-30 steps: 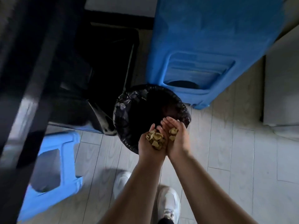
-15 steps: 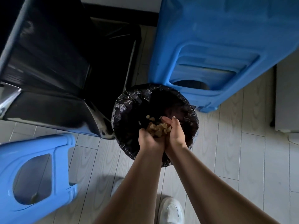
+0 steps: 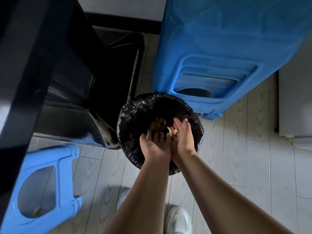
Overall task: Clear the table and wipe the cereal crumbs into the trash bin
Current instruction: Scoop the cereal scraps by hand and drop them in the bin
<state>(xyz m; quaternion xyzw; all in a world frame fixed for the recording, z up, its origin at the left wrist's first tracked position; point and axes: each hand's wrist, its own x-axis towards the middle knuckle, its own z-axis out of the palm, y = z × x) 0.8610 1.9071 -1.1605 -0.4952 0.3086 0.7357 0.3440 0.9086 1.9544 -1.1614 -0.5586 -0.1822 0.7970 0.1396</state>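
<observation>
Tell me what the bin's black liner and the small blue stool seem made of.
The crinkled black bin liner looks like thin glossy plastic film: creases catch light. The light blue stool looks like moulded plastic, satin: rounded one-piece edges.

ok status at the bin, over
Left hand and right hand open over bin. Cereal inside bin, few bits on right hand. Nothing blocking.

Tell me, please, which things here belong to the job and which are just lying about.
Job in hand: left hand, right hand, cereal crumbs between the hands, black-lined trash bin beneath.

Lying about: small blue stool, large blue plastic item.
</observation>
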